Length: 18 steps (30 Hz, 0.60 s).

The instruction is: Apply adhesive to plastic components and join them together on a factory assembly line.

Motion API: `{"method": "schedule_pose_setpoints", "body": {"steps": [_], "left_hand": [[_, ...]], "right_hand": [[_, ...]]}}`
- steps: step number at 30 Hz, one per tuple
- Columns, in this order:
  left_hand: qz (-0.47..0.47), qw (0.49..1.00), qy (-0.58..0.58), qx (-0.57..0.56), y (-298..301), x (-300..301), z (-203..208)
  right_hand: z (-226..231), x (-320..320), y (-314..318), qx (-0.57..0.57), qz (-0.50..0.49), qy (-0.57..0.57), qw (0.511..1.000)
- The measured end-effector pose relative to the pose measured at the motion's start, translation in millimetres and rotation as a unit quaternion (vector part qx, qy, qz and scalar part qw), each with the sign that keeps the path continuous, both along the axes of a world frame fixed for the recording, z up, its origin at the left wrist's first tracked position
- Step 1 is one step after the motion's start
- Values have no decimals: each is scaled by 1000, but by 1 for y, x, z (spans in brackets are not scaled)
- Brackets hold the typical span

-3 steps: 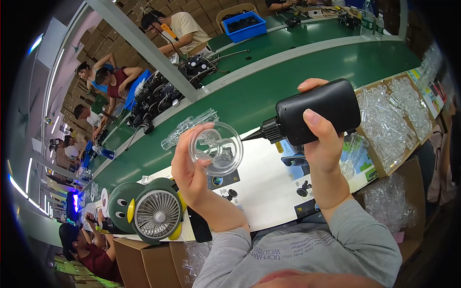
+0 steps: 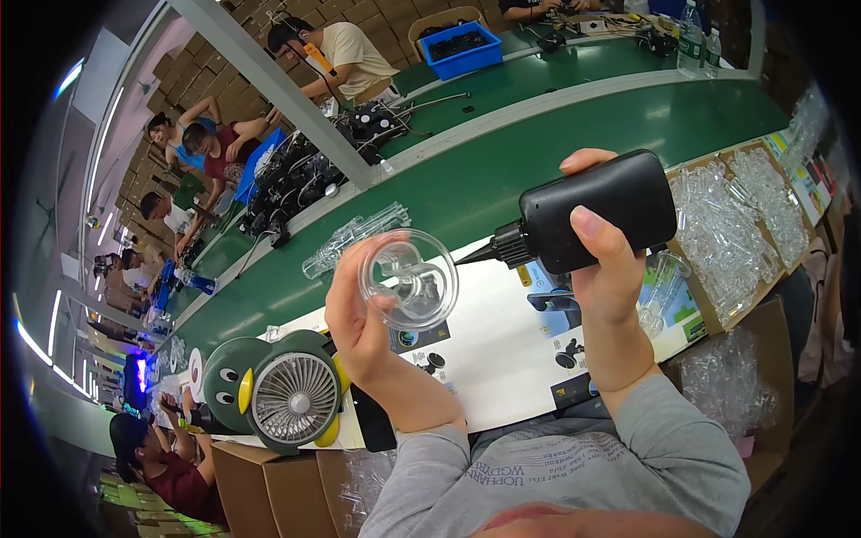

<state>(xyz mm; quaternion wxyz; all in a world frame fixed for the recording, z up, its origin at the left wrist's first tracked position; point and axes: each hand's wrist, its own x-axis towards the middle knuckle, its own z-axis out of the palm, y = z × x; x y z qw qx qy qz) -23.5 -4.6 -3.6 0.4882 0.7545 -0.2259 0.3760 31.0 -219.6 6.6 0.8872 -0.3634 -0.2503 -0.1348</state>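
Note:
My left hand is closed round a clear plastic cup-shaped part with a wide round rim, its open side tilted up towards me. In my right hand lies a black squeeze bottle, tipped on its side. Its ribbed cap and thin pointed nozzle aim left, with the tip at the right edge of the clear part's rim. Whether tip and rim touch, I cannot tell. Behind my left hand, several clear plastic tubes lie in a bundle on the green table.
Left of my arm stands a green penguin-shaped fan. A white printed sheet covers the table before me. At right, cardboard trays hold many clear parts. A grey post rises at the far left. Co-workers sit along the line.
The clear part and the squeeze bottle have shifted very slightly to the right in view, together with my hands. A co-worker at the far left has moved an arm.

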Motion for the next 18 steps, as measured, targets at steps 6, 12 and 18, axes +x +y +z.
{"method": "schedule_pose_setpoints", "body": {"steps": [6, 12, 18], "left_hand": [[-55, 998, 39, -3, 3, -1, -1], [-142, 975, 83, -150, -1, -5, -6], [-211, 942, 138, -222, -3, -7, -8]], "right_hand": [[2, 1, -3, -14, 7, -2, 1000], [5, -3, -3, -49, 19, 23, 998], [5, -2, -4, -58, 22, 0, 998]]}}
